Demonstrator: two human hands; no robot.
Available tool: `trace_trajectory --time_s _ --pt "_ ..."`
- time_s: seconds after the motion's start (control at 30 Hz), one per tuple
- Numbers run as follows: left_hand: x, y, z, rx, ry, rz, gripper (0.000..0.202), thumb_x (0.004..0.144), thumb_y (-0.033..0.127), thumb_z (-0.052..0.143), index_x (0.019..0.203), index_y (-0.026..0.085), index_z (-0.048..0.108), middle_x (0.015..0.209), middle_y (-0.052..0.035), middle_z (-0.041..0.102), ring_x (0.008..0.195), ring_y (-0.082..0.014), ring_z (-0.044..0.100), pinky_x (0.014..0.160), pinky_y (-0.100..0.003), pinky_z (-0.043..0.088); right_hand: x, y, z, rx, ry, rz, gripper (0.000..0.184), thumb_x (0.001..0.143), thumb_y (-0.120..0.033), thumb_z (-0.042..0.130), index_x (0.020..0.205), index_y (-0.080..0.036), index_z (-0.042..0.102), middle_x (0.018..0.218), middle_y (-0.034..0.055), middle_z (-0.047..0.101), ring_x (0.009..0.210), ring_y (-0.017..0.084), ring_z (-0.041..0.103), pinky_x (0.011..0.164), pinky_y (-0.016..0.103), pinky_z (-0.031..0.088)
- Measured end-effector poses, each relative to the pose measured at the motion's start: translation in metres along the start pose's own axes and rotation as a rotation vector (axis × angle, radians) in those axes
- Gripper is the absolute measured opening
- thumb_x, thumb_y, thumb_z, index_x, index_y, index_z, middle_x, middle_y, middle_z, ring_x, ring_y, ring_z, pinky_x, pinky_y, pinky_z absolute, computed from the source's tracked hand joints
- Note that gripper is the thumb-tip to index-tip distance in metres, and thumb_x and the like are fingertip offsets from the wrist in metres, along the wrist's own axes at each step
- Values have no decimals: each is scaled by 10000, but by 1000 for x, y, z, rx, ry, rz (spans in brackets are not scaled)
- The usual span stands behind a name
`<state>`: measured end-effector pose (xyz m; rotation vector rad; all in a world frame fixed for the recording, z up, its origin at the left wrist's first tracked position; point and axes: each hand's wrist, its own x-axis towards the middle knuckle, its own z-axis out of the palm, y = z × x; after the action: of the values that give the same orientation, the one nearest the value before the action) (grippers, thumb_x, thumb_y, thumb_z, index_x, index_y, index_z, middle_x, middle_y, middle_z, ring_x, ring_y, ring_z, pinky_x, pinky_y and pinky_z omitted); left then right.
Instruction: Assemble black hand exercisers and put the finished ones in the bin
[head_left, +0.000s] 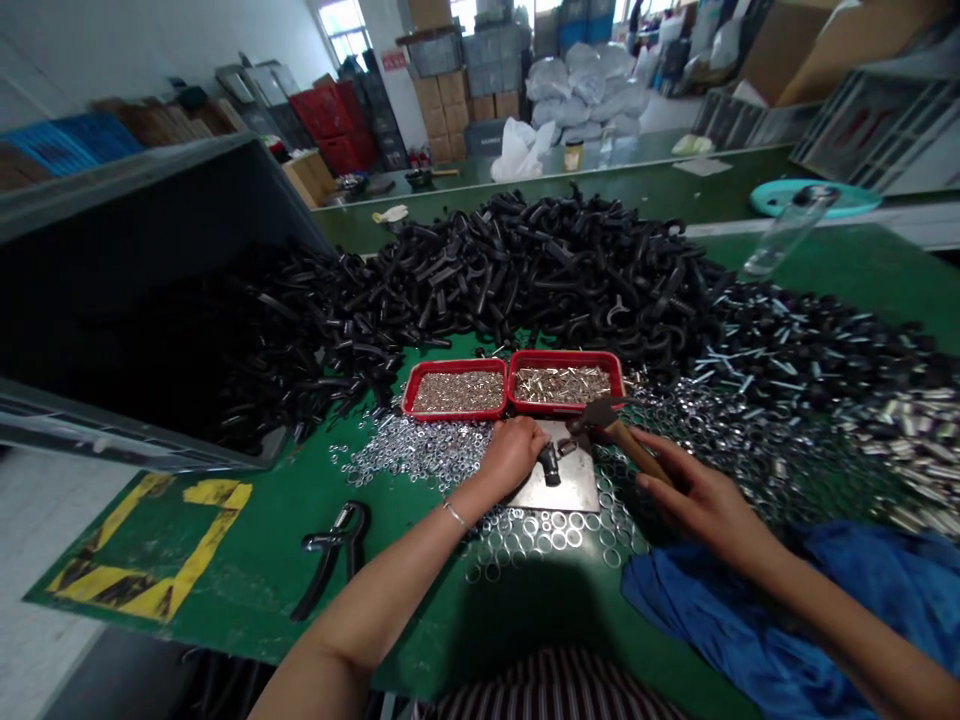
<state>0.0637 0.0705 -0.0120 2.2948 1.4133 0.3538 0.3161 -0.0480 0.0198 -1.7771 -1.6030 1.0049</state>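
Note:
My right hand is closed round the wooden handle of a hammer. The hammer's dark head is over the right part of a metal plate. On that plate my left hand is closed on a small black plastic part, which it holds down beside a short metal piece. The fingertips of the left hand are partly hidden. Just behind the plate are two red trays, one with tiny metal bits and one with small metal pins. Loose metal rings lie round the plate.
A big heap of black curved parts spans the back of the green table. An assembled black hand tool lies at left, near a grey crate. Blue cloth, metal sleeves and a glass bottle are at right.

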Motion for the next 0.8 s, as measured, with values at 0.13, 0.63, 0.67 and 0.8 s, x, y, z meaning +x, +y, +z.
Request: trace_trajectory --time_s 0.13,0.63,0.67,0.8 --pt "-1 2 3 107 5 75 220 977 315 512 869 153 613 923 -72 676 898 -221 616 856 -358 397 -2 9 3 13 -15 3 634 913 -466 544 1503 -286 398 729 -16 689 485 163 567 484 279 447" --pt "-25 -5 -6 83 -84 262 1074 729 617 740 1514 110 212 1378 -198 489 1263 -375 466 1095 -537 338 -16 2 6 -254 67 -371 550 978 -304 447 1524 -330 388 1376 73 603 1197 268 611 1018 430 492" --pt "-29 -7 -3 62 -96 245 1074 745 569 749 1526 110 172 1387 -201 483 1281 -377 459 1108 -545 332 -15 0 8 -296 30 -365 552 977 -295 438 1525 -339 385 1286 84 649 1097 260 658 947 412 531" --pt "-35 -14 4 5 -111 249 1036 777 465 757 1530 111 139 1401 -211 472 1320 -376 442 1129 -546 333 2 3 13 -384 -143 -320 565 985 -276 399 1542 -355 342 1192 80 679 961 241 695 871 401 556"
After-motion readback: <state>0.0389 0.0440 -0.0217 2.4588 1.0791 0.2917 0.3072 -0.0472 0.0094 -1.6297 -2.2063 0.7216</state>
